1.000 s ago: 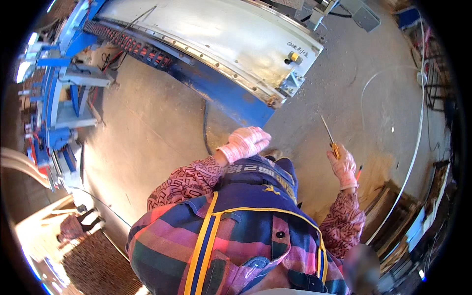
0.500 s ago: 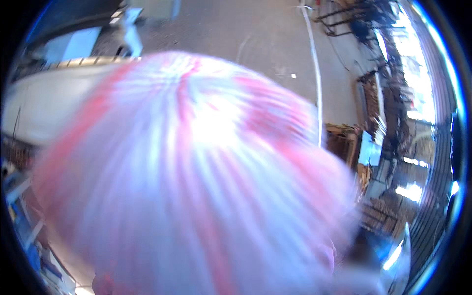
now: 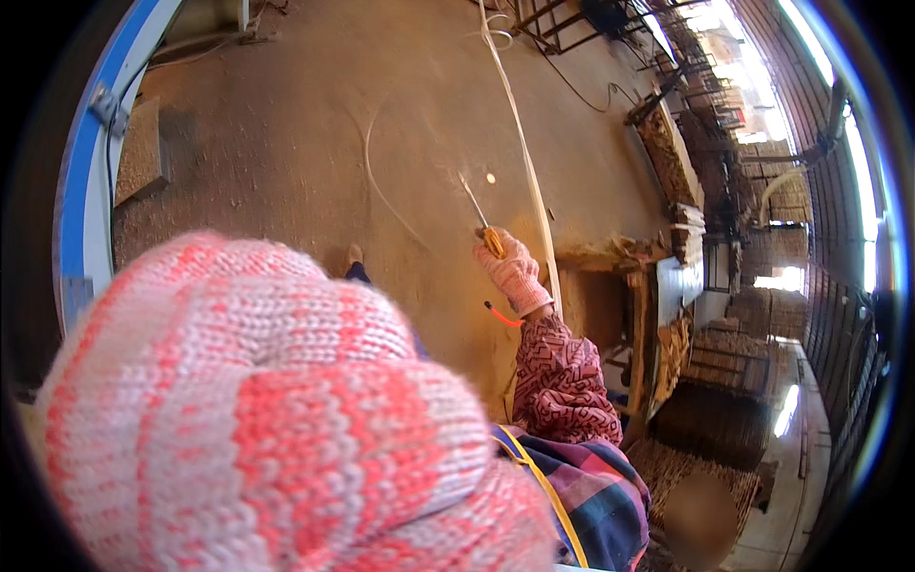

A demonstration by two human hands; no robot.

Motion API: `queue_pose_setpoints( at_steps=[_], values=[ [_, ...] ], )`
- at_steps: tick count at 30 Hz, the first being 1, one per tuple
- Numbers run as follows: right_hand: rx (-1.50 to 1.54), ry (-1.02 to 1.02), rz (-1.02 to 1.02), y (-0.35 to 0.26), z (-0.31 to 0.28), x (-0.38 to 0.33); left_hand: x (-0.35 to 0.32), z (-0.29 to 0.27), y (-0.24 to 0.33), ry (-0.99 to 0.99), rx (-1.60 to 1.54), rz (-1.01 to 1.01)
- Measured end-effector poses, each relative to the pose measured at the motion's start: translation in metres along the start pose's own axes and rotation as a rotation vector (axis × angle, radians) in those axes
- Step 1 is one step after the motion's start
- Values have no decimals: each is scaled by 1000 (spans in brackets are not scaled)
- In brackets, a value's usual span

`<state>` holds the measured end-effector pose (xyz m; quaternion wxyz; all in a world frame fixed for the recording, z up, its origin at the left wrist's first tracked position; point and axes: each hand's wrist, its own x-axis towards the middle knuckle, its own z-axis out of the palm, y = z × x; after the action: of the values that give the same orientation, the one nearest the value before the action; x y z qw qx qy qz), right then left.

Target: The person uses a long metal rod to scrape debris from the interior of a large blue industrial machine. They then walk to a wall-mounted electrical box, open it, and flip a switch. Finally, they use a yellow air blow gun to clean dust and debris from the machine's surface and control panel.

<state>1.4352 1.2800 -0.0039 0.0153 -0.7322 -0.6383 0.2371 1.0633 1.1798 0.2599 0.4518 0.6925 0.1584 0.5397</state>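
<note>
My left hand (image 3: 257, 400), in a pink-and-white knitted glove, is very close to the camera and fills the lower left. Its fingers are curled over; whatever they may hold is out of sight. Farther off, right of the middle, my right hand (image 3: 515, 275) wears a similar glove below a patterned maroon sleeve. It is closed around the orange-yellow handle of a screwdriver (image 3: 493, 240), whose thin metal shaft points up and away over the brown floor. By the right wrist juts a thin red-orange cord (image 3: 503, 315) with a dark tip.
A long pale strip (image 3: 519, 133) runs past my right hand. At the right stands a wooden bench (image 3: 640, 329), with stacked wood behind it. A blue-and-white frame (image 3: 81, 181) edges the left, beside a wooden block (image 3: 140, 153). Dark metal frames (image 3: 562, 24) stand far right.
A blurred glove covered most of the picture; now the left glove sits lower left, and my right hand with the screwdriver shows. The view has shifted, bringing the blue-and-white frame in.
</note>
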Motion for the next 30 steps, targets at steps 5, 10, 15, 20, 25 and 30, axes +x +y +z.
queue_pose_setpoints(
  at_steps=[5,10,15,20,25,30],
  values=[
    [104,-22,-134,-60,-63,179,114,-65,-86,43,3,53],
    [-1,-36,-329,-132,-108,341,201,-151,-143,189,19,137],
    [-12,-87,-389,-219,-127,495,231,-274,-219,606,-600,281],
    [-91,-24,-566,-359,-150,643,250,-374,-378,1223,-297,-103],
    [-178,-43,-780,-518,-203,742,315,-449,-465,1304,-357,-215],
    [-200,-31,-1054,-673,-236,833,388,-518,-509,1190,-13,-436]
  ],
)
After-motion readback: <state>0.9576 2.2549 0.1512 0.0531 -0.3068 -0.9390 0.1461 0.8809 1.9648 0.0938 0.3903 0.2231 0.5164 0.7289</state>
